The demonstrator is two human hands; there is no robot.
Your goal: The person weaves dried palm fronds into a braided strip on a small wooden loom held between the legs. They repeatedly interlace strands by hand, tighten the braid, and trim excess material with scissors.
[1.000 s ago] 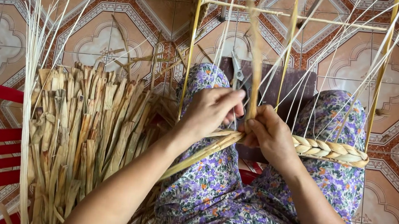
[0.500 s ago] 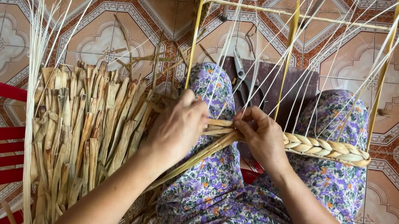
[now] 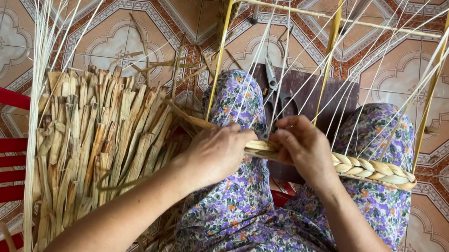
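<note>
Braid [image 3: 372,169] lies across your lap between frame uprights | left hand [image 3: 215,153] and right hand [image 3: 305,148] both closed on its unfinished end | likely light, dry, springy: pinch close to weave | loose strips [image 3: 95,143] piled at left

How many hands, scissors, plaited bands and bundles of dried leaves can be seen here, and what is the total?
Hands: 2, left hand and right hand
Scissors: 1
Plaited band: 1
Leaf bundle: 1
Total: 5
</note>
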